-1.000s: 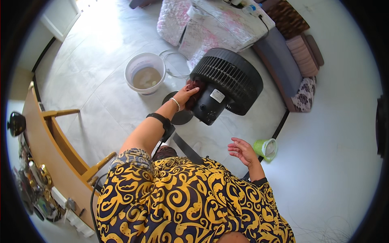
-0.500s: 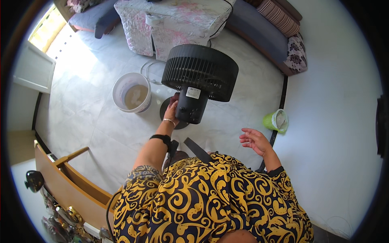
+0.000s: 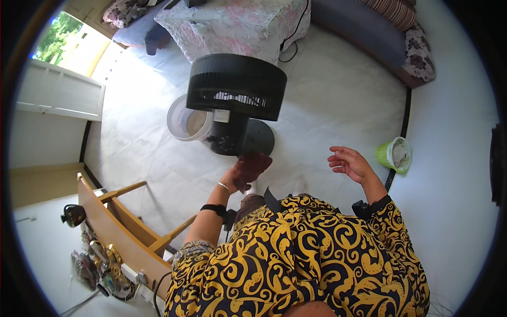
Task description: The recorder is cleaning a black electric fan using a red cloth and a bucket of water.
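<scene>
A black pedestal fan [image 3: 235, 87] stands in front of me, its round base [image 3: 260, 138] on the floor. My left hand [image 3: 231, 177] is closed on a dark maroon cloth [image 3: 252, 168], just on the near side of the fan's base and apart from its body. My right hand [image 3: 350, 162] hangs in the air to the right, fingers apart, holding nothing. Behind the fan on the left is a white bucket [image 3: 178, 117] with murky water in it, partly hidden by the fan's body.
A green bin [image 3: 393, 155] stands by the right wall. To the left is a wooden table [image 3: 122, 228] with a black pot and clutter. A cloth-covered table [image 3: 227, 29] and a blue sofa [image 3: 364, 39] stand at the back, and a white door [image 3: 63, 95] is at the far left.
My left hand has come away from the fan's body, drawing the cloth back toward me. My right hand stays raised and free. The whole view has shifted.
</scene>
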The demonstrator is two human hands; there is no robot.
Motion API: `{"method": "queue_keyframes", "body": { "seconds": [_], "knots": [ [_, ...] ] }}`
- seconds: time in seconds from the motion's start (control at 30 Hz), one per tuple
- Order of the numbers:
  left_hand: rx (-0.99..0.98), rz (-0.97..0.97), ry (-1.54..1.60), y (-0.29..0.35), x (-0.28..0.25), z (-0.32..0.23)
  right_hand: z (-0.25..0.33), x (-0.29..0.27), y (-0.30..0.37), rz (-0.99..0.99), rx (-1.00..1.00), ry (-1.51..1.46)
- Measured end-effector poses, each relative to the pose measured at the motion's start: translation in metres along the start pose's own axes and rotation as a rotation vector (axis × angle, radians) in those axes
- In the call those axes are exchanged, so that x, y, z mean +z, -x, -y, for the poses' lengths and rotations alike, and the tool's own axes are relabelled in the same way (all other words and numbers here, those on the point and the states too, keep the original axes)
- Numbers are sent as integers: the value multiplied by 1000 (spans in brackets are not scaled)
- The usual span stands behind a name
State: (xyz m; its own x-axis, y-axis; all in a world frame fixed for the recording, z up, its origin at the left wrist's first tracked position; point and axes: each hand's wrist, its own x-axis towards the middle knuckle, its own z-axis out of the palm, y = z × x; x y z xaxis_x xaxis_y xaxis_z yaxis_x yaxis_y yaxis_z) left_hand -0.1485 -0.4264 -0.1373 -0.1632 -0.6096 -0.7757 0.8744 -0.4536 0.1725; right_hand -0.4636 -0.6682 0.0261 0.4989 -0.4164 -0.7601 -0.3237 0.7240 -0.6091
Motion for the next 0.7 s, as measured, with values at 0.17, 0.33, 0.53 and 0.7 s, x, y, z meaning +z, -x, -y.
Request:
{"method": "queue_keyframes", "body": {
  "seconds": [0.17,0.33,0.53,0.7],
  "knots": [
    [64,-30,-30,16,70,42,-51,-38,-53,157,100,2],
    [168,145,56,29,147,40,-55,26,-78,515,199,88],
    [477,-143,-169,36,147,52,-79,63,-90,859,431,-668],
    [590,-131,-370,55,119,64,-92,99,-104,755,308,-502]
  ]
}}
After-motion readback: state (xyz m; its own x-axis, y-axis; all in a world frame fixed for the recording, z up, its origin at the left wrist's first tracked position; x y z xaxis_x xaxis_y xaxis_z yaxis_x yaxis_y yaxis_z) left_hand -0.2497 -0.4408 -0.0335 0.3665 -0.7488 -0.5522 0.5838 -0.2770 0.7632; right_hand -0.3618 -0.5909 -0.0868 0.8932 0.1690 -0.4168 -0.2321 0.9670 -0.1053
